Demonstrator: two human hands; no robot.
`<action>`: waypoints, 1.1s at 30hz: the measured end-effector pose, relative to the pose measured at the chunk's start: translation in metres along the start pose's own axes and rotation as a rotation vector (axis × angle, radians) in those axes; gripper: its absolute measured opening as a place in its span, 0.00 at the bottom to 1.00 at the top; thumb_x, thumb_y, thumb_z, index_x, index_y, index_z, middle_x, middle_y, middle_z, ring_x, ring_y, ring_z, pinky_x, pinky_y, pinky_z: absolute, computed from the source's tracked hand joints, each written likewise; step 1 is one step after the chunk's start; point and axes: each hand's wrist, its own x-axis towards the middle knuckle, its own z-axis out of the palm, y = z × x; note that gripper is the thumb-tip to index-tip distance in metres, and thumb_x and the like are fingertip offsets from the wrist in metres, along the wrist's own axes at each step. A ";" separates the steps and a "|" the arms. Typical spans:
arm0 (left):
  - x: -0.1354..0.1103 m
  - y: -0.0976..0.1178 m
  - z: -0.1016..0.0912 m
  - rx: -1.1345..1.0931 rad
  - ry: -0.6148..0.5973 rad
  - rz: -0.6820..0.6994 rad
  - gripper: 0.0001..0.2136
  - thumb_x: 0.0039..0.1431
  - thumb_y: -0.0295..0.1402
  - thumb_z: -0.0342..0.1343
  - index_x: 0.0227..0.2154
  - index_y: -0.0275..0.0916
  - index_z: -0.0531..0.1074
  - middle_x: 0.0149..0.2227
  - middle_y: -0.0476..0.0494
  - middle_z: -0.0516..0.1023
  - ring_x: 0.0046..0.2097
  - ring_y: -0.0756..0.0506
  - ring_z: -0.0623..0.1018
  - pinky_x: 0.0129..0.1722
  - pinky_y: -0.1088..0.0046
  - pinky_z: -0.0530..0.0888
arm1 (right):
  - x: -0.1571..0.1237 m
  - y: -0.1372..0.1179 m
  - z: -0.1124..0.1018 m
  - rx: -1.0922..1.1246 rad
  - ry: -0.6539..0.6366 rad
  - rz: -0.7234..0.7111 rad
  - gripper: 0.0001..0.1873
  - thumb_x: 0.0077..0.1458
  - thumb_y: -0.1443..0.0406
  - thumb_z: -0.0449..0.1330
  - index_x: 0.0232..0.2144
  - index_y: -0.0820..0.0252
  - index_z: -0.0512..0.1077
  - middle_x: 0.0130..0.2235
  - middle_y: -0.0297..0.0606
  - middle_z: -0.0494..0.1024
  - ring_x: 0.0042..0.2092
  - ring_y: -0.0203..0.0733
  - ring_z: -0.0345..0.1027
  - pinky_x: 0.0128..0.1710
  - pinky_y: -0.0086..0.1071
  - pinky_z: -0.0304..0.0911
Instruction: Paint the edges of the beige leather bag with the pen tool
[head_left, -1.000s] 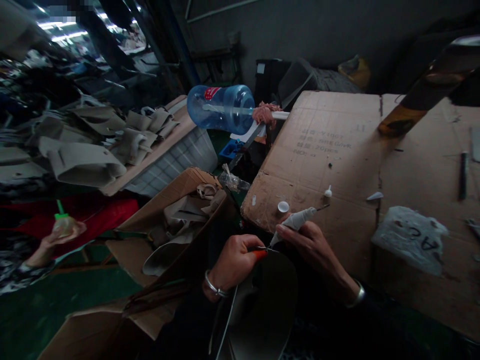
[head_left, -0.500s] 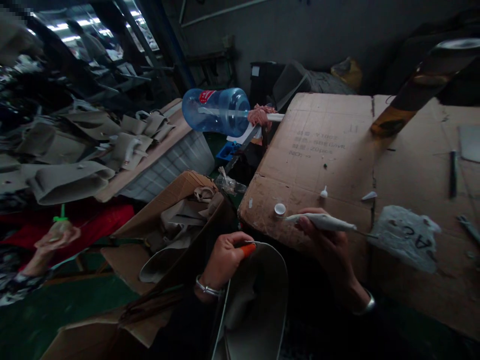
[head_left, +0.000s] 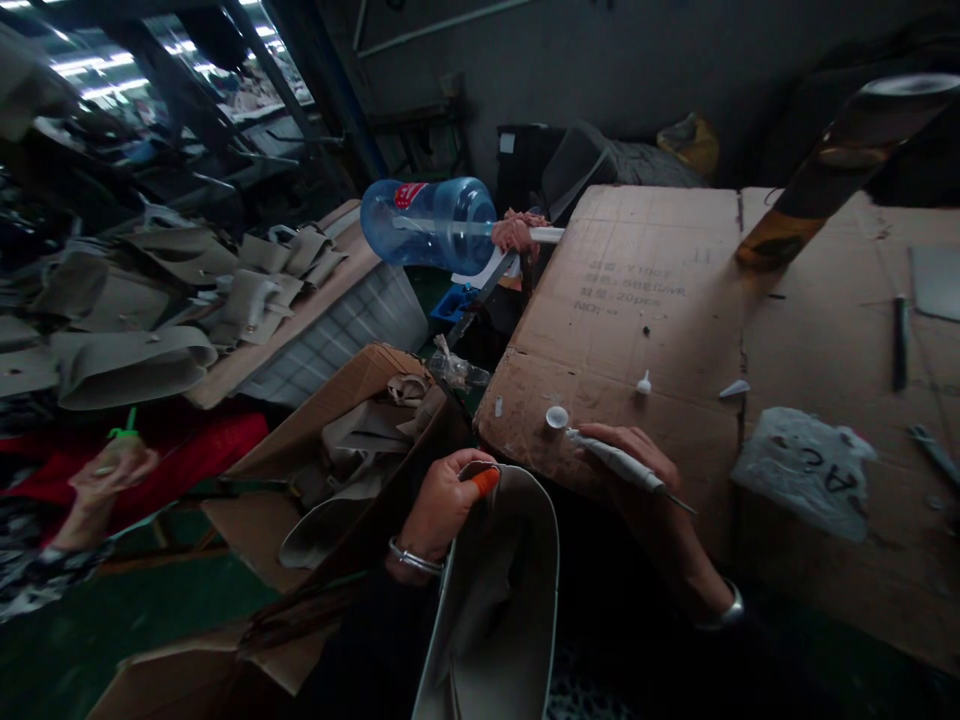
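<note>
My left hand (head_left: 442,500) is closed on the top edge of a grey leather piece (head_left: 499,610) that hangs down in front of me; an orange cover sits on its thumb or fingertip. My right hand (head_left: 637,475) is closed on a white pen-like tool (head_left: 619,462) with a thin dark tip pointing right, resting at the near edge of the cardboard-covered table (head_left: 675,300). A small white cap (head_left: 556,417) and a little white nozzle (head_left: 643,383) lie on the cardboard just beyond the tool.
An open cardboard box (head_left: 352,440) of grey leather pieces stands to the left. A blue water bottle (head_left: 427,222) lies on its side behind. A crumpled white bag (head_left: 802,462) lies on the table at right. Another person's hand (head_left: 112,470) holds a green-capped bottle at far left.
My right hand turned the white tool from pointing up-right to lying with its tip toward the right, and sank onto the cardboard edge. My left hand raised the leather piece slightly.
</note>
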 end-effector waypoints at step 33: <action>-0.010 -0.003 -0.010 -0.048 -0.202 -0.079 0.13 0.47 0.37 0.68 0.34 0.34 0.80 0.30 0.44 0.80 0.30 0.48 0.74 0.31 0.74 0.69 | 0.012 -0.053 0.023 0.702 -0.114 0.562 0.15 0.58 0.53 0.66 0.32 0.59 0.74 0.28 0.33 0.74 0.30 0.39 0.67 0.31 0.32 0.64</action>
